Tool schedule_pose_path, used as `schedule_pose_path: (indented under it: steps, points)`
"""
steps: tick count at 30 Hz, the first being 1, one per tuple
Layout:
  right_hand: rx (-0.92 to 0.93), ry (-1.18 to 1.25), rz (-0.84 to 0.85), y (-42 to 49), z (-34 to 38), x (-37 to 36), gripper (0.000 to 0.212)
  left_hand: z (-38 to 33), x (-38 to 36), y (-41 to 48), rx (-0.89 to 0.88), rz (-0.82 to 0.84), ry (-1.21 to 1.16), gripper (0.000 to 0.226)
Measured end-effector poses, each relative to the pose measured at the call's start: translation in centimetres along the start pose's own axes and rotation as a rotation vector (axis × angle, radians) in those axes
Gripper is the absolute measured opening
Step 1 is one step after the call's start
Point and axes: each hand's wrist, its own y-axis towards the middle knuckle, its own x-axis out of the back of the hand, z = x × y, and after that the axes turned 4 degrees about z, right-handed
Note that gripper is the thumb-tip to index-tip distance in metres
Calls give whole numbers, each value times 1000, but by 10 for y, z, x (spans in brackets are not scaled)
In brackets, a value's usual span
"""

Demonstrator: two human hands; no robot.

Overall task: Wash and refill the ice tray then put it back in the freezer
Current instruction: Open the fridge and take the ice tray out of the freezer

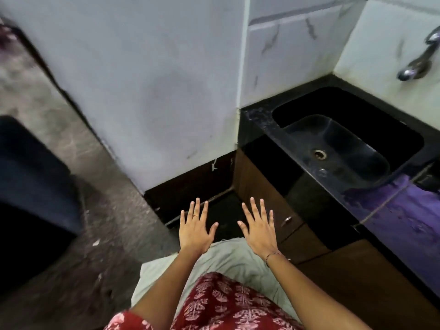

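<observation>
My left hand (195, 226) and my right hand (258, 226) are held out side by side in front of me, backs up, fingers straight and spread, holding nothing. A ring sits on one left finger and a thin bracelet on the right wrist. To the right, a black sink (402, 136) is set in a dark counter, with its drain (319, 154) showing and nothing in the basin. A metal tap (422, 55) juts from the tiled wall above it. No ice tray or freezer is in view.
A white wall pillar (147, 86) stands straight ahead, left of the sink. Brown cabinet doors (266, 194) with a small handle (287, 220) run under the counter. Grey floor (78, 163) lies at left beside a dark blue object (31, 172).
</observation>
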Motion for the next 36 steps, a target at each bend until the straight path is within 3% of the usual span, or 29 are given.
schedule_pose_path:
  steps: [6, 18, 24, 36]
  points:
    - [322, -208, 63, -7, 49, -16, 60, 49, -18, -48, 159, 33, -62, 87]
    - [543, -190, 245, -47, 168, -48, 57, 134, -52, -175, 511, 48, -199, 91]
    - [778, -73, 284, -63, 215, -60, 86, 148, -57, -228, 745, 22, -247, 93]
    - [1316, -273, 439, -60, 267, -65, 99, 98, -69, -312, 1407, -115, -420, 89]
